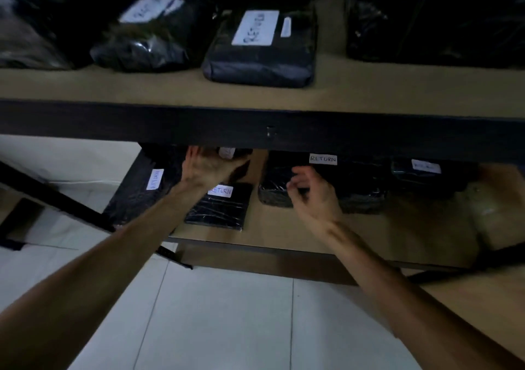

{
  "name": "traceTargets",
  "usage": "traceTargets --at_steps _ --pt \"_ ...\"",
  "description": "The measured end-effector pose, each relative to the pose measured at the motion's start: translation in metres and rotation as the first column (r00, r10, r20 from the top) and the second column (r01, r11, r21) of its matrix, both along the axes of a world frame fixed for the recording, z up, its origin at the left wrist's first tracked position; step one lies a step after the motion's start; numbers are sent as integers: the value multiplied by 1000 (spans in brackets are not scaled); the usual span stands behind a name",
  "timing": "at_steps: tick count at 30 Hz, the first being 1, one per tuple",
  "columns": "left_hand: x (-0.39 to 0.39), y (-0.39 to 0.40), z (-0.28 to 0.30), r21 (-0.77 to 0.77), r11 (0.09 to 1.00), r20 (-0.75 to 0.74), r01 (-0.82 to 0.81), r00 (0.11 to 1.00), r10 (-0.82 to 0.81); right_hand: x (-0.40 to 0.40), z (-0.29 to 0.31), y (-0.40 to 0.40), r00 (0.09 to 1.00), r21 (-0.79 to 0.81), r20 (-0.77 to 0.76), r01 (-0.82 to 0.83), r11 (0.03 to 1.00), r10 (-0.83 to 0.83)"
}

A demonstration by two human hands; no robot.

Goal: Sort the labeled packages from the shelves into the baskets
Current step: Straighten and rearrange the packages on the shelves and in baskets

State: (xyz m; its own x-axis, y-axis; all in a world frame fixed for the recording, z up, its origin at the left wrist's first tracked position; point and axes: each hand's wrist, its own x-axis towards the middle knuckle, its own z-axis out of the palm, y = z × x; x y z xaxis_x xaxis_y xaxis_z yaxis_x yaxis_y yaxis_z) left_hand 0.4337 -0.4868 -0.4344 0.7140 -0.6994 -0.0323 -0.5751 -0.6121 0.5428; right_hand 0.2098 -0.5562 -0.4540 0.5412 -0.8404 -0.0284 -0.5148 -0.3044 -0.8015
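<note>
glossy black plastic packages (326, 187), matt wooden shelf (312, 236)

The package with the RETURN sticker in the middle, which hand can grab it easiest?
The right hand. It hovers at that package, fingers loosely curled and holding nothing. The left hand already grips another package farther back.

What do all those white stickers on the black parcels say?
"RETURN": flat black parcel, upper shelf.
"RETURN": bulky black parcel, lower shelf.
"RETURN": thin black parcel by the left forearm.
Too blurred: labels on the upper-left bag, lower-left parcel, lower-right parcel.
</note>
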Motion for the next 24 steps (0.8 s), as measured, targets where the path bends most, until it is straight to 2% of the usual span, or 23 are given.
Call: traceTargets --at_steps 2,4,7,10,15,17,20,21,24 --pt "-22 7 12 -135 990 -153 -39 988 18 5 8 17 996 307 47 -83 948 72" --pt "-48 19 17 -201 977 -298 -70 955 8 2 14 39 985 422 102 -167 891 137" --pt "-81 30 15 -154 978 -445 -143 893 60 -11 12 63 986 387 157 -118 915 61" --pt "-108 37 18 -128 974 -480 -188 871 105 -30 10 68 979 301 185 30 953 -89" --pt "-152 60 32 -215 957 -578 -195 815 36 -76 34 69 928 424 301 77 902 -220" --pt "-172 72 46 -306 938 -549 -164 835 -33 -105 47 64 909 434 298 143 889 -292" --pt "-195 91 67 -405 914 -354 -2 922 -155 -153 78 60 884 522 308 152 839 -352" --pt "-204 98 75 -403 913 -311 71 927 -209 -170 89 61 882 537 316 137 832 -349" --pt "-240 110 97 -386 895 -304 224 885 -353 -218 123 65 874 567 337 109 817 -350"
